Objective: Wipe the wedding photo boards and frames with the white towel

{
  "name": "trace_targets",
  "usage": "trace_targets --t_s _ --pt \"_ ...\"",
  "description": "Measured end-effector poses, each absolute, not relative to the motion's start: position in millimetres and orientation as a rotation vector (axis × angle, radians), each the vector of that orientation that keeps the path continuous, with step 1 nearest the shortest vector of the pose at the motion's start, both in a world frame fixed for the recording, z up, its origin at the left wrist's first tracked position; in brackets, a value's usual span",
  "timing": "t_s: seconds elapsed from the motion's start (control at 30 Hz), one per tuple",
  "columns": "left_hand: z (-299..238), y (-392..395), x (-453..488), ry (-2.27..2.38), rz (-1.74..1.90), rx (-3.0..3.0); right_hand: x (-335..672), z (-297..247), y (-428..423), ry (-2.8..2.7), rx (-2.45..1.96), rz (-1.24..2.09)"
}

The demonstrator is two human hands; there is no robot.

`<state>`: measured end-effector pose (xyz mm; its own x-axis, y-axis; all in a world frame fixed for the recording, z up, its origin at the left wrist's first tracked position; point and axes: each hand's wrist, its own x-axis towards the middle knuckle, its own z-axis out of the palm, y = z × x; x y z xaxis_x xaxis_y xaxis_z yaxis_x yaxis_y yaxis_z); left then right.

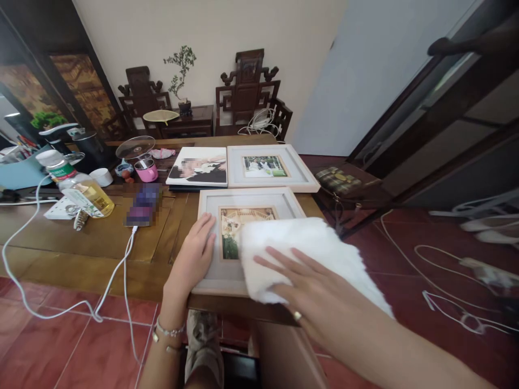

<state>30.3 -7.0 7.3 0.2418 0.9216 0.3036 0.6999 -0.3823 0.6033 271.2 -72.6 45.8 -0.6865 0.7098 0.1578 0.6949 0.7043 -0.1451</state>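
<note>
A light wooden picture frame (251, 190) lies flat at the table's near edge, with a picture showing a garden scene. My left hand (194, 251) holds the frame by its left side, fingers over the rim and thumb close to the glass. Under my right hand (302, 281) is a fluffy white cloth (324, 243), pressed onto the right part of the frame. The cloth covers part of the picture and the frame's right side. The right fingers are spread over the cloth, with the thumb bent underneath them.
Beyond lie a second light frame (300, 167) and a photo panel (198, 167). On the left are a charging phone (142, 205) with a white cable, a bottle of yellow liquid (95, 197), and a pink mug (146, 170). A plaid bag (338, 181) sits past the table's right edge.
</note>
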Motion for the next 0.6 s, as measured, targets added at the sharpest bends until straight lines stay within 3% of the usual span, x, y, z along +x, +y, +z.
trace_targets --t_s 0.27,0.43,0.6 --pt "7.0 -7.1 29.5 1.456 0.797 2.213 326.9 45.4 -57.8 -2.625 -1.192 -0.322" --pt "5.5 -6.7 29.2 1.410 0.855 2.197 309.8 54.1 -0.4 -2.502 -1.572 -0.221" --pt "3.5 -5.3 28.6 1.376 0.898 2.208 260.9 64.8 49.8 -2.546 -1.167 -0.145"
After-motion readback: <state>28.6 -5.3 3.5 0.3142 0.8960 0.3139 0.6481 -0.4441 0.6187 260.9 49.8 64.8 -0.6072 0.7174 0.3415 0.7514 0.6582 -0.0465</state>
